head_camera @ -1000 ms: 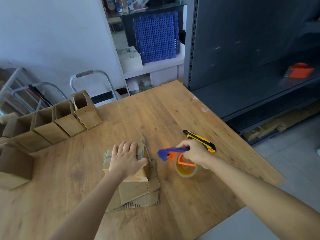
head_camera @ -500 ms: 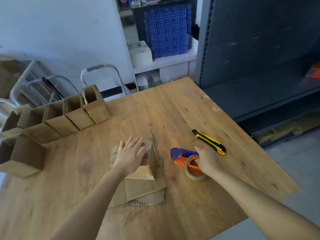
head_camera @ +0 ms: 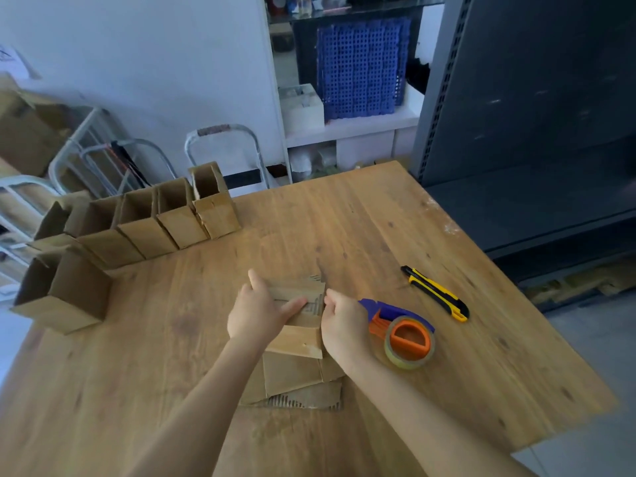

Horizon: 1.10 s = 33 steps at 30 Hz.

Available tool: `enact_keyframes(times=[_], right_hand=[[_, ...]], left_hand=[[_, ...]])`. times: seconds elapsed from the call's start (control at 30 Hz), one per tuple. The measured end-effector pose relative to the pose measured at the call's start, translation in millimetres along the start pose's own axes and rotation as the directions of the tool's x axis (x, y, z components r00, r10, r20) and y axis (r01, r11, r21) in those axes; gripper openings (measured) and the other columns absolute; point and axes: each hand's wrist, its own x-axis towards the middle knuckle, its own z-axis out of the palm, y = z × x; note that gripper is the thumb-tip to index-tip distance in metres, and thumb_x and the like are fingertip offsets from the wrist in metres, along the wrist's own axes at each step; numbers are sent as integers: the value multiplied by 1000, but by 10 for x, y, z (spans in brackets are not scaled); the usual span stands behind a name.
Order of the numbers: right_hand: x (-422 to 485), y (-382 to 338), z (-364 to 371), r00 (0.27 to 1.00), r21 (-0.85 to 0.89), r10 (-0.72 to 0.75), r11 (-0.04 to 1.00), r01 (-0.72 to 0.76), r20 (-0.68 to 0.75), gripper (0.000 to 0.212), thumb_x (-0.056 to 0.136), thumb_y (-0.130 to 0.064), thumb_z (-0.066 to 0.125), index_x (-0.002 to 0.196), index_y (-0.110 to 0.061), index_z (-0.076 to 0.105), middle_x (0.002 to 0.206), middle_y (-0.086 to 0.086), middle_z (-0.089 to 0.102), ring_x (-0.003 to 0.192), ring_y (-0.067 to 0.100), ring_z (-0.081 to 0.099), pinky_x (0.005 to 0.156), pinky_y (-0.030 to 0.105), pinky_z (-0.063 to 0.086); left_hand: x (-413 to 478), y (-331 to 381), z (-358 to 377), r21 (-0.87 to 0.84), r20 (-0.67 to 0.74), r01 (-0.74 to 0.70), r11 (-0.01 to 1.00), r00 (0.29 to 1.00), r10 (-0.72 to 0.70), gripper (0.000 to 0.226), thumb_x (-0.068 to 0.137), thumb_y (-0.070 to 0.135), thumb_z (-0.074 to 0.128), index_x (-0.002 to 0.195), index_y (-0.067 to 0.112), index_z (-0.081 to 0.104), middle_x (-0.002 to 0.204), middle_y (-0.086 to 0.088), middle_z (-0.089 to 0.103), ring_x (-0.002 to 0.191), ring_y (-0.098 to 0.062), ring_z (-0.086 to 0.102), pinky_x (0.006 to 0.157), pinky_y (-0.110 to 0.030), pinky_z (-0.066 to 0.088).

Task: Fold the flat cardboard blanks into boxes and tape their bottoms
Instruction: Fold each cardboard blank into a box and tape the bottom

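The left hand (head_camera: 258, 313) lies on the half-folded box (head_camera: 296, 342) with its fingers straight, pressing the top flap down. The right hand (head_camera: 344, 327) curls its fingers onto the box's right edge and seems to pinch it. Both work near the middle of the wooden table (head_camera: 378, 228). A row of folded boxes (head_camera: 155, 222) stands along the table's far left side. Under the box in hand, touching it, lies the stack of flat blanks (head_camera: 292, 373). The tape dispenser (head_camera: 409, 342) rests on the table just beside the right wrist (no hand is on it), and a yellow knife (head_camera: 435, 292) lies beyond it, apart.

The step looks like closing the bottom flaps ready for tape. To do it well, the left palm should hold the flaps level and meeting at the seam while the right hand squares the corner. Only once the flaps sit flush should the right hand let go and reach for the tape. Pressing too hard could slide the box on the loose blanks below.
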Motion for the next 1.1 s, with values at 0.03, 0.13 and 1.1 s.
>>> enact_keyframes(times=[0.03,0.13,1.1], right_hand=[[1,-2,-8,1000,4,2,1000,-2,5,25,98,-8,43,107,-11,66,99,2,68,94,19,62,74,24,45],[39,4,9,999,-7,6,1000,-6,32,24,97,-9,42,92,-13,65,88,-1,66,82,15,59,68,26,48],[204,-148,-207,903,528,262,741,-414,340,28,90,-29,54,93,-2,60,97,19,65,90,26,62,86,48,53]], left_hand=[[-15,-6,-15,-41,14,41,998,999,-41,94,65,81,59,121,9,37,103,-5,60,87,-22,61,60,-33,52],[36,-42,-74,-35,31,65,997,998,-63,73,65,77,64,94,14,43,75,3,54,61,-11,53,42,-26,37],[-246,-332,-357,-608,17,60,791,998,-62,86,83,62,58,147,13,28,137,-6,48,117,-23,51,97,-40,46]])
